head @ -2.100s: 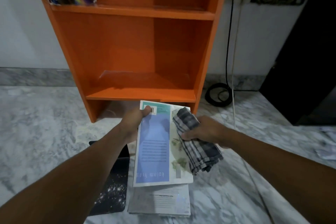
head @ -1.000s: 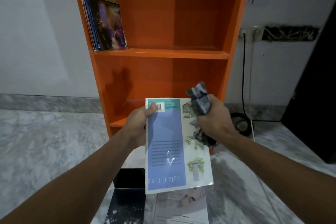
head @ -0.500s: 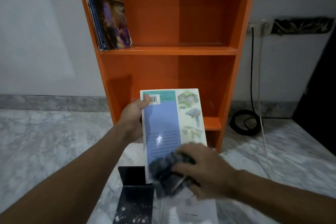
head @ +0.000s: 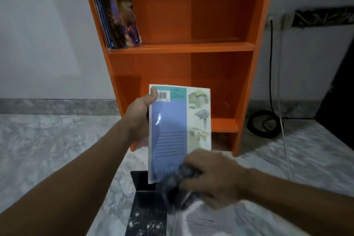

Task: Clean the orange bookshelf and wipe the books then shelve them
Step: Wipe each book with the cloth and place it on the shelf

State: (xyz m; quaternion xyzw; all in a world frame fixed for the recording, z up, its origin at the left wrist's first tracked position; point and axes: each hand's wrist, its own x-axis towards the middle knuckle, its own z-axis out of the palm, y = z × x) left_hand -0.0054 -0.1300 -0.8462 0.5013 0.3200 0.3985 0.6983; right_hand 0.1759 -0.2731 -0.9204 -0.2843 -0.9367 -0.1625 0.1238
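**Blue book, cloth at its foot**

The book [head: 172, 130] stands upright before the shelf [head: 191, 47], long axis vertical. The left hand [head: 140, 117] grips its upper left edge, thumb on the cover. The right hand [head: 214, 174], bunched round a cloth [head: 172, 186], presses its lower end. Above-left lean shelved books [head: 118, 15], nearer the left hand.

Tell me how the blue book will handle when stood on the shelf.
Probably light: the left hand holds the book upright by one edge. Likely slippery, since its cover shows a glare spot. It looks thin, so it may tip unless leaned like the shelved books.
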